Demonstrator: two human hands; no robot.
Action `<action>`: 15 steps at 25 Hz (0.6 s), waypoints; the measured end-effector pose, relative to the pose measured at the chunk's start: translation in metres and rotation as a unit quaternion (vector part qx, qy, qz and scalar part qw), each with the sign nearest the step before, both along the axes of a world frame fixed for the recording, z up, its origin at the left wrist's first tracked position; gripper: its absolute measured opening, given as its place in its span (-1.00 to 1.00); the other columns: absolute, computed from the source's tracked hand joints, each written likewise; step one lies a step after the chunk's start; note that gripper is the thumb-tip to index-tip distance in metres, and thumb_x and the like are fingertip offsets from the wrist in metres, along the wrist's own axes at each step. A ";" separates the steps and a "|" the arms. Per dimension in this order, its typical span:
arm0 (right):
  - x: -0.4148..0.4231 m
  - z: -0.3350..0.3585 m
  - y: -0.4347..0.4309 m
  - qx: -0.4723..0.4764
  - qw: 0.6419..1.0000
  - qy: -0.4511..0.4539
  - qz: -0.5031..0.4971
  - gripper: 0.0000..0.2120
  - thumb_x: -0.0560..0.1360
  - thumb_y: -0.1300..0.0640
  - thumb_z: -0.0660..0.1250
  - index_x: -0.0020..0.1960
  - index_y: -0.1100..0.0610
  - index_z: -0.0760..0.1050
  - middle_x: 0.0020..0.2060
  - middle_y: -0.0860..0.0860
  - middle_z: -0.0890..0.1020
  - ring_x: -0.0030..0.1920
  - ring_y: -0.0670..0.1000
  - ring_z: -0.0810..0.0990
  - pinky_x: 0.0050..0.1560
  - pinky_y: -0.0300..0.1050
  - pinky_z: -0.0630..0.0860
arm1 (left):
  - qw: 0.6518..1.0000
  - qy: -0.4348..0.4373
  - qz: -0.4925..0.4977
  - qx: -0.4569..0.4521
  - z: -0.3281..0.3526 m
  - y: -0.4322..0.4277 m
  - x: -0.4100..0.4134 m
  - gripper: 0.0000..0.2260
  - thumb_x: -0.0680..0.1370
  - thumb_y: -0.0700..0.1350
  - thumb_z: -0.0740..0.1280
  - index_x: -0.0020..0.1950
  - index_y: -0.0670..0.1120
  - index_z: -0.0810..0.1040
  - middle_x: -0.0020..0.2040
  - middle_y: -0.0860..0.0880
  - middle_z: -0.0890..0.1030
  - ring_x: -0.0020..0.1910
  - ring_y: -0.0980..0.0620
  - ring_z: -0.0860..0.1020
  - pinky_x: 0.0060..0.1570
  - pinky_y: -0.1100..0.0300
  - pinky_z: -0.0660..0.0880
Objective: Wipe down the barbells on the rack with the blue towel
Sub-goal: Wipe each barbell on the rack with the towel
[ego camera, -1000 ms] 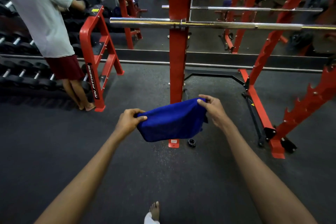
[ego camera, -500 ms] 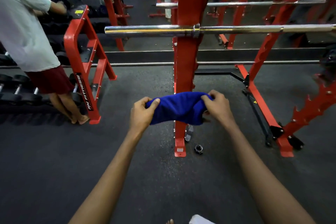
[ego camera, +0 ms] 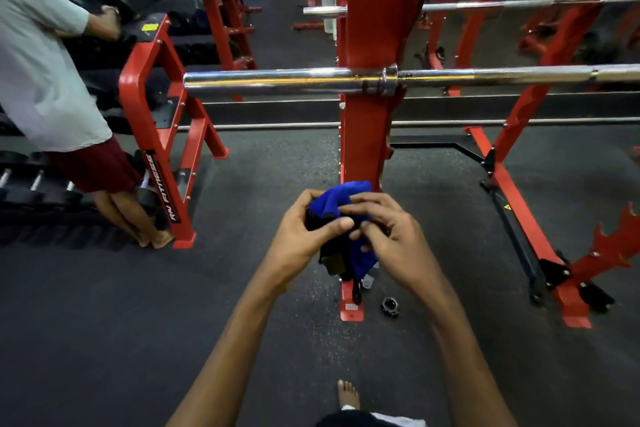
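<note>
Two words, "RN FITNESS", run in white up a black strip on the leg of the red dumbbell rack at ten o'clock from the hands. The yellow sticker on its top is too small to read, as is the yellow warning triangle on the frame's base at three o'clock. The towel is deep blue, crumpled into a tight wad with dark folds. It sits between both hands in front of the red post, below the chrome barbell at twelve o'clock. The left hand curls round the wad with its thumb laid across the front. The right hand pinches the cloth with bent fingers. Both arms reach forward, hands close together.
</note>
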State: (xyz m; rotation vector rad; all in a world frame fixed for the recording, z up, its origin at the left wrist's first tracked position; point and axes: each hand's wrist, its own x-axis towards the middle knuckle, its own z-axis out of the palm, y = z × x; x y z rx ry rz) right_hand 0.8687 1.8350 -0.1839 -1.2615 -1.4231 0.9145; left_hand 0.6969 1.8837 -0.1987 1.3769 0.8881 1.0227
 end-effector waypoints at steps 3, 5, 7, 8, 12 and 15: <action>0.011 -0.007 0.024 0.012 1.000 -0.013 0.002 -0.52 0.56 0.44 0.29 0.27 -0.07 0.59 0.20 -0.19 0.58 -0.02 -0.12 0.66 0.00 -0.25 0.53 | 0.996 -0.073 0.029 -0.033 -0.003 0.028 -0.003 -0.83 0.48 -0.21 0.42 0.06 -0.17 0.60 -0.07 -0.10 0.66 -0.07 0.00 0.60 0.02 0.15 0.54; 0.020 -0.007 0.038 0.000 0.997 -0.067 -0.035 -0.43 0.53 0.14 0.48 0.46 -0.16 0.41 0.31 -0.20 0.46 0.22 -0.25 0.52 0.19 -0.33 0.45 | 0.984 -0.142 0.023 -0.104 0.000 0.039 -0.002 -0.84 0.46 -0.22 0.39 0.03 -0.13 0.60 -0.09 -0.11 0.65 -0.13 0.01 0.60 -0.06 0.20 0.56; 0.023 -0.006 0.052 -0.087 0.994 -0.069 0.001 -0.17 0.40 -0.23 0.51 0.57 -0.24 0.19 0.40 -0.25 0.38 0.36 -0.32 0.39 0.35 -0.29 0.38 | 0.978 -0.147 0.034 -0.142 0.005 0.048 0.000 -0.84 0.44 -0.18 0.39 0.01 -0.05 0.59 -0.14 -0.05 0.64 -0.23 0.07 0.59 -0.21 0.26 0.55; 0.018 -0.006 0.057 -0.134 0.990 -0.037 0.025 -0.14 0.38 -0.31 0.45 0.58 -0.22 0.16 0.37 -0.27 0.42 0.36 -0.35 0.40 0.39 -0.25 0.39 | 0.977 -0.143 0.048 -0.148 0.005 0.053 0.002 -0.84 0.44 -0.15 0.39 0.01 -0.02 0.58 -0.16 -0.01 0.64 -0.26 0.10 0.58 -0.26 0.26 0.53; -0.011 -0.013 0.065 -0.234 0.958 0.164 -0.004 -0.64 0.54 -0.09 0.38 0.26 0.07 0.60 0.10 -0.02 0.73 0.19 0.03 0.68 0.30 0.04 0.56 | 0.977 -0.150 0.096 -0.120 -0.004 0.071 0.002 -0.81 0.51 -0.18 0.41 0.11 -0.11 0.54 -0.06 -0.06 0.65 -0.12 0.04 0.60 -0.08 0.19 0.55; -0.028 -0.006 0.079 -0.247 0.943 0.214 -0.058 -0.75 0.58 0.02 0.39 0.17 0.13 0.64 0.05 0.08 0.75 0.10 0.11 0.72 0.17 0.07 0.62 | 0.989 -0.073 0.116 -0.059 -0.005 0.101 -0.017 -0.75 0.52 -0.18 0.43 0.16 -0.21 0.52 0.00 -0.12 0.65 -0.01 0.02 0.59 0.07 0.12 0.55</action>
